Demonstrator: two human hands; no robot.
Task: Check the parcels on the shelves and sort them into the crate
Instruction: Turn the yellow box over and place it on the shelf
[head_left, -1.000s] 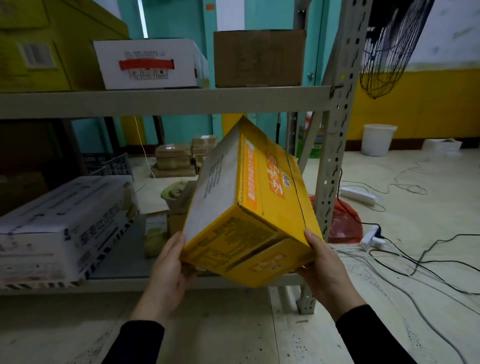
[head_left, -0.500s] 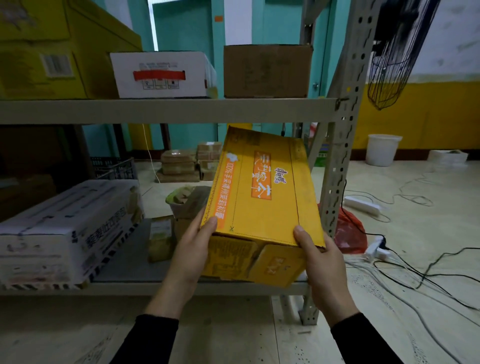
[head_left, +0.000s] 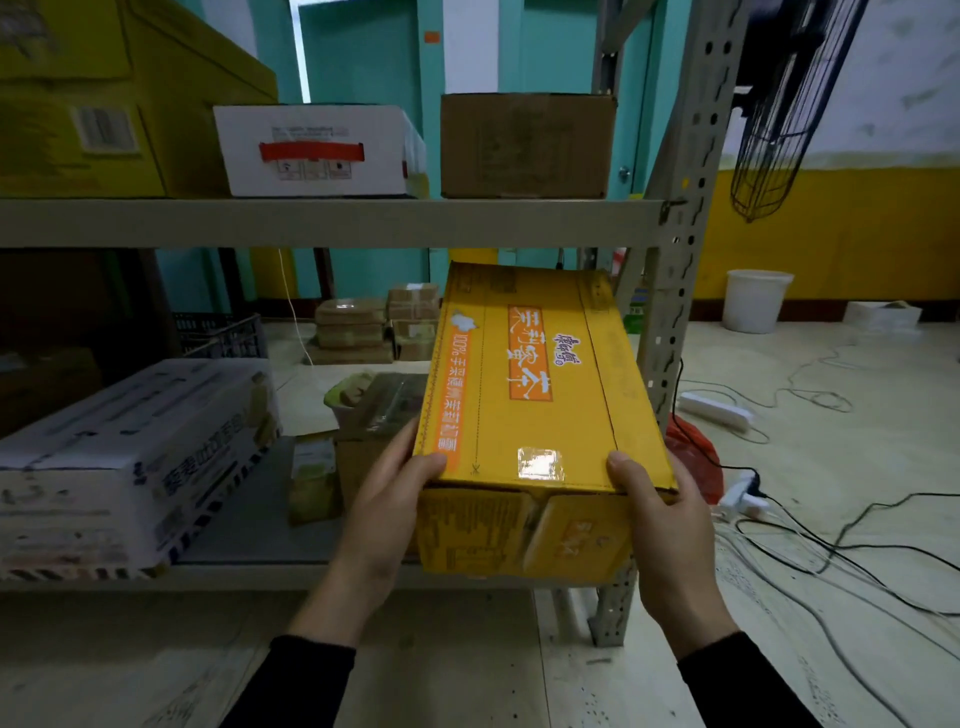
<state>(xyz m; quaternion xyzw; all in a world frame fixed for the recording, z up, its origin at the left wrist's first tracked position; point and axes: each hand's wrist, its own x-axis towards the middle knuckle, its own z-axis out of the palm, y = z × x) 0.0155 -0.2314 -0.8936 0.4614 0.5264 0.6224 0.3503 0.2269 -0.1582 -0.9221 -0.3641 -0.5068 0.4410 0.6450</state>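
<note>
Before metal shelves, both hands grip yellow carton.

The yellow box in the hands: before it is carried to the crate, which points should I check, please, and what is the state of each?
1. Left hand grips the yellow box, thumb on top: ok.
2. Right hand grips the other near corner, thumb on top: ok.
3. Box lies level, printed face up: ok.
4. Box is clear of the upper shelf and the post: ok.
5. Near end flaps closed: not ok, they look crumpled and gaping; clear tape sits only on top.
6. Crate to put it in: cannot tell; a dark crate shows behind the shelves, but whether that is the one is unclear.
</note>
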